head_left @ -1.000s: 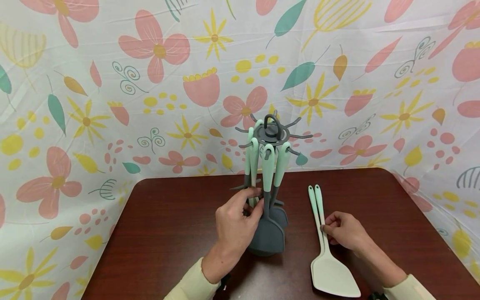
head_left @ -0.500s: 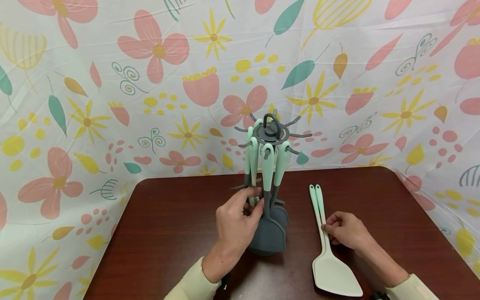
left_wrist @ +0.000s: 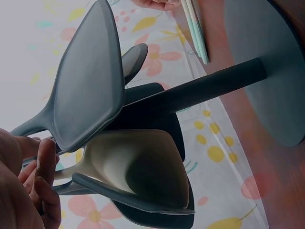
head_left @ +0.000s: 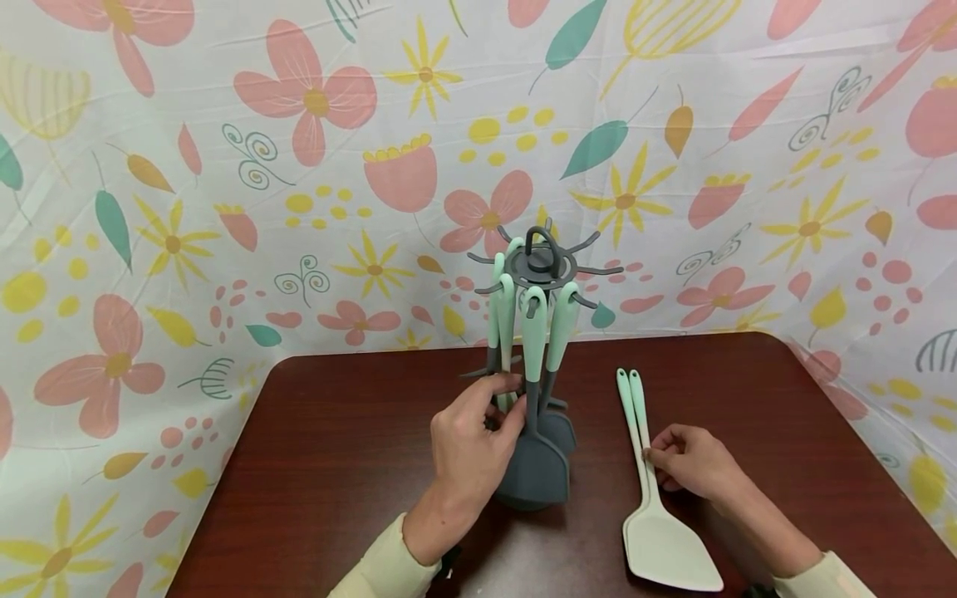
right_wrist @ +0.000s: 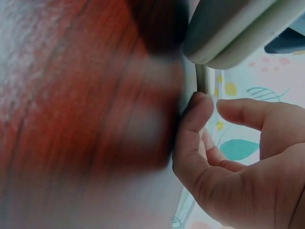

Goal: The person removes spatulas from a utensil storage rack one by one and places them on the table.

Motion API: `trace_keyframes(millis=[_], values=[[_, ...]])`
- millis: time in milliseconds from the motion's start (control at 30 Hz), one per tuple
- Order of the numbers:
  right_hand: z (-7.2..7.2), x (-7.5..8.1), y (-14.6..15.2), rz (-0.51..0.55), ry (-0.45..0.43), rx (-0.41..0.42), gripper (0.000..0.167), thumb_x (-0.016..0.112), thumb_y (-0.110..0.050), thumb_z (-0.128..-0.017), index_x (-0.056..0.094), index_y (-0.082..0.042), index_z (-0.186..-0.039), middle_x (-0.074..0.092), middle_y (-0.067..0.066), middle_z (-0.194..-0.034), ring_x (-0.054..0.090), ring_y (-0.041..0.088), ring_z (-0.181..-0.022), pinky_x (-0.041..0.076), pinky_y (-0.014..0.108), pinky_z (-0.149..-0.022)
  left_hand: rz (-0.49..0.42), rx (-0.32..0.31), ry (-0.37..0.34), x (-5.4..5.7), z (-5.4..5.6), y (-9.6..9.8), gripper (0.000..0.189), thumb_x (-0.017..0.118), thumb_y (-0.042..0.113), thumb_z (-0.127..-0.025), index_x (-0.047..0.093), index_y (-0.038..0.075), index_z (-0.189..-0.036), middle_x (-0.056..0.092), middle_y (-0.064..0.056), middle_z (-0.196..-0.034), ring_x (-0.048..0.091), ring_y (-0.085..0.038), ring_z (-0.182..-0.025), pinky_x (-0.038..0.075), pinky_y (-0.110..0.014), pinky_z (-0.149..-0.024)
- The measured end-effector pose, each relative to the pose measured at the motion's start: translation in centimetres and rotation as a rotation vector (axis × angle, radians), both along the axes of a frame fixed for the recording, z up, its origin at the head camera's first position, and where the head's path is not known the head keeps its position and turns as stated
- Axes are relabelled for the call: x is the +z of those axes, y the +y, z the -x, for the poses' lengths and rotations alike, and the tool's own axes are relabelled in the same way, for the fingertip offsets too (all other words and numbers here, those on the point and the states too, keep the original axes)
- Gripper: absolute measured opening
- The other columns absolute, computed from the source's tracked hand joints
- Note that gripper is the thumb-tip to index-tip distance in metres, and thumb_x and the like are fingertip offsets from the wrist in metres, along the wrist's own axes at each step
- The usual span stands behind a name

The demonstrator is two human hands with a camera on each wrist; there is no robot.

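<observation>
In the head view, my left hand [head_left: 474, 448] is at the utensil stand, its thumb and index finger around the pale handle of a cream spatula [left_wrist: 143, 162]. That spatula hangs among dark grey-headed utensils with mint handles [head_left: 534, 332]. A grey turner [head_left: 534, 469] hangs just in front, beside my thumb. To the right, two cream spatulas [head_left: 669, 548] lie stacked on the table, mint handle ends pointing away. My right hand [head_left: 691, 461] pinches their handles about midway. In the right wrist view, finger and thumb tips stand close by the handle; the exact contact is partly hidden.
The dark rotating stand top [head_left: 542, 266] has hooks all round, with bare ones on its right side. Its round base [left_wrist: 267, 71] rests on the brown table [head_left: 336, 465]. A flower-patterned cloth [head_left: 314, 208] hangs behind the table.
The head view shifted very slightly between the first two frames. Both hands keep their places on the utensils, and the stand and the stacked spatulas stay where they were.
</observation>
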State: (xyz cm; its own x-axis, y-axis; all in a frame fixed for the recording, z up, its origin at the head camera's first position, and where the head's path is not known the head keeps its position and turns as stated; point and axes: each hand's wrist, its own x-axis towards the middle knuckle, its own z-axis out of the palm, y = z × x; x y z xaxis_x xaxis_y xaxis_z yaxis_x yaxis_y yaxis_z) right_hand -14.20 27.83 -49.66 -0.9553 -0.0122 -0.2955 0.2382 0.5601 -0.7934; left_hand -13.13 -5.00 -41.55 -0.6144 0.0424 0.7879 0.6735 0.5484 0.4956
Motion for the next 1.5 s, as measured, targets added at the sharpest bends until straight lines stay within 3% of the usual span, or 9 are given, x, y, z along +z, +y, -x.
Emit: trace_keyframes(millis=[500,733,1133,1500], values=[[-0.2,1.2,0.3,0.015,-0.056,0.060,0.035,0.068,-0.018,-0.105,0.055,0.008,-0.124,0.065,0.014,-0.090,0.070,0.025,-0.079,0.063,0.040,-0.069,-0.004,-0.006,-0.009,0.0,-0.1,0.0,0.026,0.084,0.013,-0.093,0.075,0.011,-0.117,0.079,0.001,-0.105,0.066,-0.004,-0.062,0.052,-0.014,-0.057],[-0.8,2.0,-0.2,0.032,0.016,0.061,0.035,0.069,-0.016,-0.103,0.055,0.008,-0.125,0.068,0.014,-0.093,0.070,0.026,-0.079,0.062,0.037,-0.068,-0.005,-0.016,0.012,-0.1,0.1,0.1,0.026,0.084,0.010,-0.092,0.075,0.012,-0.117,0.078,0.001,-0.104,0.066,-0.003,-0.061,0.052,-0.012,-0.057],[-2.0,4.9,-2.4,0.024,0.170,0.106,0.034,0.074,-0.015,-0.101,0.060,0.007,-0.124,0.069,0.011,-0.091,0.070,0.024,-0.072,0.062,0.033,-0.064,-0.008,-0.011,0.003,-0.1,0.0,0.0,0.027,0.084,0.011,-0.092,0.075,0.015,-0.118,0.079,0.002,-0.103,0.065,-0.002,-0.061,0.052,-0.013,-0.057],[-2.9,6.6,-3.5,-0.004,0.226,0.125,0.028,0.074,-0.015,-0.101,0.063,0.002,-0.120,0.069,0.007,-0.089,0.072,0.022,-0.073,0.062,0.032,-0.065,-0.006,-0.009,0.000,-0.1,-0.1,0.0,0.027,0.084,0.011,-0.093,0.075,0.014,-0.118,0.079,0.002,-0.104,0.065,-0.002,-0.061,0.052,-0.013,-0.057]])
